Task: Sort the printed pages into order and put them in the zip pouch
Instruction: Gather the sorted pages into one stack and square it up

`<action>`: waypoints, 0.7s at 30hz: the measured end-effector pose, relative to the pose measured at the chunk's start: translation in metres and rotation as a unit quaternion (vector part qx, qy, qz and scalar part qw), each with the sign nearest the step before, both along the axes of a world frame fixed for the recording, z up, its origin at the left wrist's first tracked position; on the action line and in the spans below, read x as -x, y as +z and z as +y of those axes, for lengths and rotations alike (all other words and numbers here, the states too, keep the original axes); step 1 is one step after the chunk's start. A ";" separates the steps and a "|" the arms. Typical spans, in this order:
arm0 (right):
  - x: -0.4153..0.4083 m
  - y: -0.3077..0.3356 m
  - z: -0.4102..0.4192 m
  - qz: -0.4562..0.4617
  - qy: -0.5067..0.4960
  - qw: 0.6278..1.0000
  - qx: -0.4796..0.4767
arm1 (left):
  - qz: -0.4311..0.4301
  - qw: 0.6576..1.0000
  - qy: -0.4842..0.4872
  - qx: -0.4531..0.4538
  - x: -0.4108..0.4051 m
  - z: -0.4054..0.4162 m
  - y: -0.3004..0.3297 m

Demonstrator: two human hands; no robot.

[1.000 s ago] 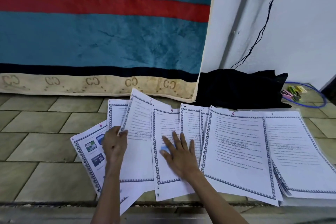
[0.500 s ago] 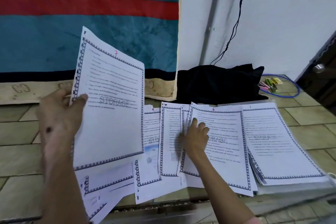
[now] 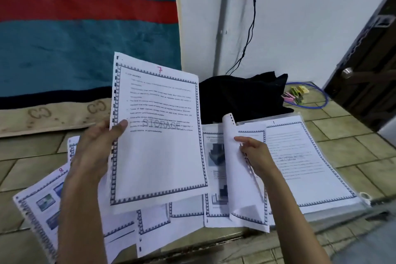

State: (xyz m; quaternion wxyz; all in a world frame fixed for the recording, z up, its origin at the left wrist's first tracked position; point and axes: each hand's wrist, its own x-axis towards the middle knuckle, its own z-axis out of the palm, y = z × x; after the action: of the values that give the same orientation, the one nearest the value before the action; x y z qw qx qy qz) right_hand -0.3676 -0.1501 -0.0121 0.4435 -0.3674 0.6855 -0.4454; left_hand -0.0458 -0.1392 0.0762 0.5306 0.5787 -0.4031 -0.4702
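Observation:
Printed pages with blue patterned borders lie fanned out on the tiled floor. My left hand (image 3: pixel 96 148) grips the left edge of the page marked 7 (image 3: pixel 158 135) and holds it up above the others. My right hand (image 3: pixel 255 154) pinches the punched edge of another page (image 3: pixel 240 182) and lifts it, curled, off the spread. Page 8 (image 3: pixel 40 206), with small pictures, lies at the lower left. At the right, page 1 (image 3: pixel 304 161) rests on a clear zip pouch (image 3: pixel 364 199), whose edge shows beneath it.
A teal blanket with a red stripe (image 3: pixel 85 28) hangs at the back left. A black cloth (image 3: pixel 240 96) lies by the white wall, under a dangling black cable (image 3: pixel 252 17). Coloured clips and a blue cord (image 3: pixel 297 94) sit further right, beside a dark door (image 3: pixel 368 70).
My left hand has carried page 7 rightward, toward the middle. My right hand, which lay on the page marked 6, now has its edge lifted and curled upward. The view shifted right.

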 end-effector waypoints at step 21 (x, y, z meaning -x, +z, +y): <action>0.010 0.107 0.018 0.311 0.102 0.942 0.075 | 0.065 0.970 -0.113 -0.204 0.092 -0.017 -0.106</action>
State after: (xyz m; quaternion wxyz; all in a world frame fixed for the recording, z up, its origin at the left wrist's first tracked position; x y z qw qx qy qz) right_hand -0.3775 -0.1323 0.0945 0.2225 -0.5877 0.7127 -0.3118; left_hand -0.1383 -0.1558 -0.0294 0.3697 0.5937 -0.3263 -0.6359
